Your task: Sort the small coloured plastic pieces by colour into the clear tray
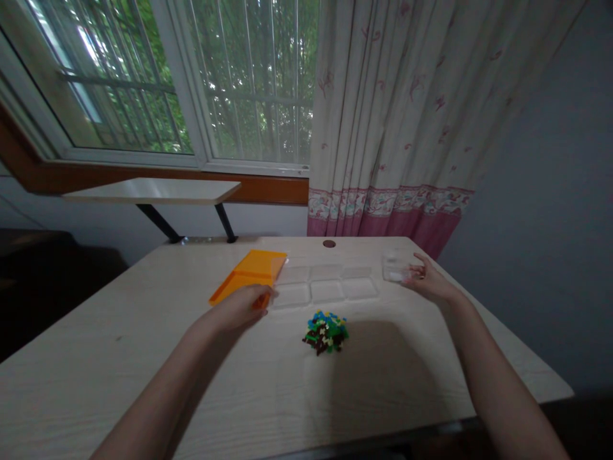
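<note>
- One orange tray (249, 273), far left of the group, lies on the desk (191, 370); a raised line crosses it. Probably light, stiff plastic, best taken by its rim.
- Left hand (246, 301): in front of the orange tray, fingertips at the left end of the clear compartment tray. Thumb and fingers lie close together; whether they pinch its edge cannot be told.
- Clear compartment tray (327, 291): on the desk between the hands, its cells set out in rows. It appears thin, light and rather slippery, liable to flex or crack if squeezed; opposite outer edges would give the surest hold.
- Pile of small pieces (326, 333): nearer the wearer, just in front of the clear compartment tray; blue, green, yellow, cream and dark brown. Each is presumably hard and almost weightless, suited to a fingertip pinch.
- Small clear container (393, 267): right of the compartment tray, apart from it. Likely light, smooth and brittle, best held by its side walls.
- Right hand (427, 281): thumb and curled fingers close about the small container's right end.
- Lettering: no brand, label or writing is legible.
</note>
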